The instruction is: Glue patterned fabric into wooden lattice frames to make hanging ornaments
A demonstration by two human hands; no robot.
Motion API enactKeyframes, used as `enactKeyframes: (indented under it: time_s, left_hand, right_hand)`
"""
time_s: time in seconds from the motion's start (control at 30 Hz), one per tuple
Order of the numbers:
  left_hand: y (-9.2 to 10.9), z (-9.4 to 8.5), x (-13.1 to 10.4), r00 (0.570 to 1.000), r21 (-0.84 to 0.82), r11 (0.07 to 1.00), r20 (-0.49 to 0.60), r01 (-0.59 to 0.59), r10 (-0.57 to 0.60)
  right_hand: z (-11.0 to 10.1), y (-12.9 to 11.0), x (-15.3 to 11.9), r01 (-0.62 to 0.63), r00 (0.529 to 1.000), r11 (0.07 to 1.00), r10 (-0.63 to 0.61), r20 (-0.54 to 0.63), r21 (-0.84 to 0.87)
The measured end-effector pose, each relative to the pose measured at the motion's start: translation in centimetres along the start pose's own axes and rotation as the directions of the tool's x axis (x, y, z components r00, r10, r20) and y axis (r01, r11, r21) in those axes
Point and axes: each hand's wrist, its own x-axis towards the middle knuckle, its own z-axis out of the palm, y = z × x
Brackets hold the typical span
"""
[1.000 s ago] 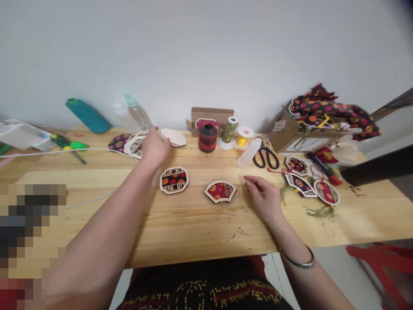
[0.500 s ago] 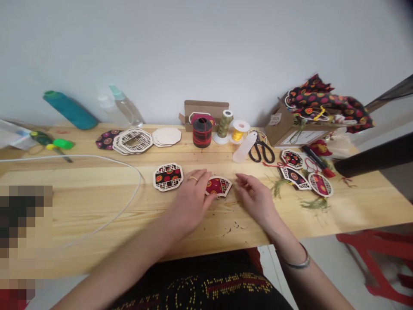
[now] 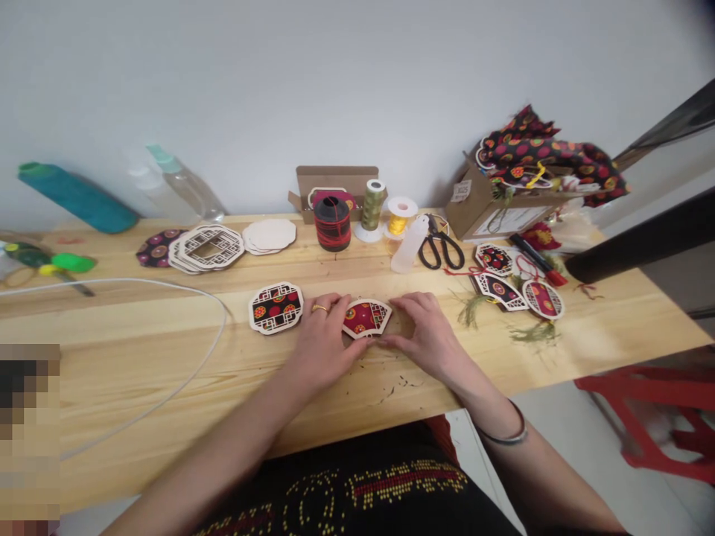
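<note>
A fan-shaped wooden pendant (image 3: 364, 318) with dark red patterned fabric and a lattice corner lies in front of me, small loops at its top and bottom edges. My left hand (image 3: 324, 335), with a ring on one finger, grips its left side between thumb and fingers. At the right end, the fingertips and thumb of my right hand (image 3: 427, 331) close around the edge. Just left of my left hand rests an eight-lobed wooden pendant (image 3: 275, 308) with black and red fabric.
Behind stand thread spools (image 3: 331, 223), a white squeeze bottle (image 3: 410, 244) and black scissors (image 3: 441, 246). Lattice frames (image 3: 212, 248) lie left, finished pendants (image 3: 544, 299) right, near a cardboard box (image 3: 480, 205) of fabric. A white cable (image 3: 215, 327) loops across the left side.
My right hand has come in from the right and now touches the fan-shaped pendant's right end. My left hand stays on its left side. The whole view has shifted slightly.
</note>
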Motion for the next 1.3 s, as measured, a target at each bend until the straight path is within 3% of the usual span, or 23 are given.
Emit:
enactKeyframes:
  time_s: [0.4,1.3]
  left_hand:
    - [-0.21,-0.05,0.05,1.0,0.009,1.0,0.003,-0.027,0.027]
    - [-0.28,-0.38,-0.36,0.999,-0.01,0.999,0.042,-0.033,0.034]
  right_hand:
    - [-0.07,-0.29,0.09,-0.076,0.997,0.996,0.076,-0.02,-0.035]
    - [-0.06,-0.48,-0.15,-0.035,0.999,0.999,0.035,0.003,-0.011]
